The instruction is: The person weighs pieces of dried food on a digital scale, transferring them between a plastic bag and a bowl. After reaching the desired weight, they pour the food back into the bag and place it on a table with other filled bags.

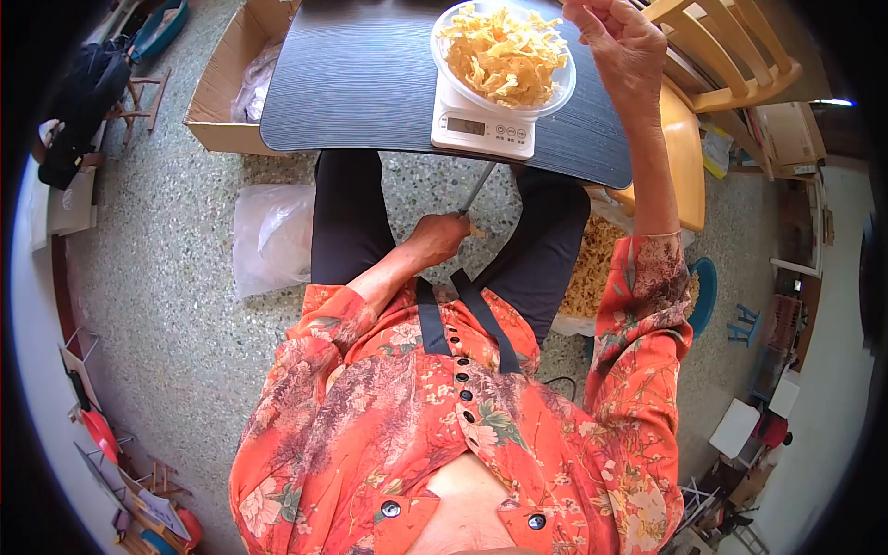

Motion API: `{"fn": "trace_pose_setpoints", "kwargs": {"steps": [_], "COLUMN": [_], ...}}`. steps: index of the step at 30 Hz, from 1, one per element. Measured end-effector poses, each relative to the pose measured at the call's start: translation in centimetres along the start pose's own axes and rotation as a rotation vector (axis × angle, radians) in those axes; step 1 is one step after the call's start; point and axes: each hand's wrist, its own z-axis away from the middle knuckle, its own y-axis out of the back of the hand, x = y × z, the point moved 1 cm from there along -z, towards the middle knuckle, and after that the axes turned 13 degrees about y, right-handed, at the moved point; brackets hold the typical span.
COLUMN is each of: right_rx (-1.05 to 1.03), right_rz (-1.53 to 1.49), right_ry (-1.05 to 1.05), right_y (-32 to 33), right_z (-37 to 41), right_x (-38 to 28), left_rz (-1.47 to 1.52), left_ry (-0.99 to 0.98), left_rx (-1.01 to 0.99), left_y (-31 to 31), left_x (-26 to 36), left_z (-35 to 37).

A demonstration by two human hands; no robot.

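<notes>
A clear plastic bowl (566, 96) heaped with pale yellow, crinkled dried flakes (504, 57) stands on a white digital scale (483, 135). The scale sits at the near edge of the dark table; its display is too small to read. My right hand (627, 42) is raised just right of the bowl, fingers bent together, their tips partly cut off by the frame's top. Whatever is in them cannot be made out. Below the table edge, between my knees, my left hand (437, 240) is closed around the lower end of a thin grey rod (476, 190).
The dark table (356, 83) spans the top. A cardboard box (222, 137) with plastic stands left of it, a clear plastic bag (273, 240) on the floor below. At right are a wooden chair (683, 153), a bag of yellowish flakes (587, 268) and a blue basin (705, 296).
</notes>
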Motion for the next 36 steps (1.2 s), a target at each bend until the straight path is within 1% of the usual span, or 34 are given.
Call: {"fn": "trace_pose_setpoints", "kwargs": {"steps": [2,4,5,7,8,10,12,14,15,16,18,20,21,22,25,27,28,30,31,36], "right_rx": [0.02,0.015,0.017,0.138,0.145,0.224,0.266,0.33,0.226,0.125,-0.141,-0.243,-0.254,-0.226,-0.238,-0.359,-0.356,-0.416,-0.38,-0.3], "right_rz": [-0.018,-0.154,-0.152,-0.304,-0.297,-0.492,-0.451,-0.371,-0.232,-0.18,-0.027,0.068,0.146,0.128,0.015,0.146,0.139,0.437,0.393,0.374], "right_ry": [-0.012,-0.083,-0.085,-0.122,-0.122,-0.146,-0.177,-0.384,-0.37,-0.401,-0.455,-0.402,-0.365,-0.343,-0.311,-0.282,-0.282,-0.094,-0.07,-0.061], "right_y": [0.0,0.2,0.2,0.3,0.3,0.9,1.9,3.3,4.3,4.2,3.6,2.0,1.0,0.0,-1.7,-2.6,-2.8,-3.0,-2.9,-2.4], "right_z": [0.2,0.4,0.5,0.7,0.8,1.5,2.5,4.0,5.6,6.3,7.8,8.6,9.0,9.4,10.5,11.1,11.4,11.4,11.6,11.9], "right_x": [0.5,0.9,1.0,0.8,1.1,2.5,4.4,7.6,10.1,10.5,11.1,11.7,12.2,12.3,13.2,13.9,14.2,14.2,14.0,12.3], "left_rz": [-0.007,-0.017,-0.013,-0.013,-0.007,-0.003,0.032,0.033,0.036,0.033,0.015,0.021,0.033,0.026,0.018,-0.018,-0.023,-0.025,-0.028,-0.046], "left_ry": [0.003,0.003,0.004,0.003,-0.006,-0.041,-0.047,-0.043,-0.024,-0.028,-0.026,-0.028,-0.026,-0.025,-0.016,0.014,0.019,0.006,0.011,0.028], "left_rx": [-0.007,-0.015,-0.015,-0.017,-0.004,-0.002,0.017,0.006,0.0,-0.005,-0.027,-0.023,-0.012,-0.021,-0.016,-0.048,-0.049,-0.047,-0.043,-0.046], "left_y": [0.0,0.2,0.3,0.0,-0.1,0.2,0.6,0.6,0.4,0.3,0.1,-0.2,-0.2,-0.2,0.2,0.2,0.1,0.0,0.0,-0.1], "left_x": [0.0,0.2,0.2,0.0,-0.2,0.2,0.4,0.4,0.4,0.3,0.1,-0.1,-0.2,-0.2,-0.2,-0.2,-0.3,-0.3,-0.4,-0.3], "left_z": [0.0,0.0,0.0,0.1,0.1,0.1,0.3,0.2,0.2,0.3,0.3,0.2,0.2,0.2,0.3,0.3,0.4,0.4,0.4,0.4]}}
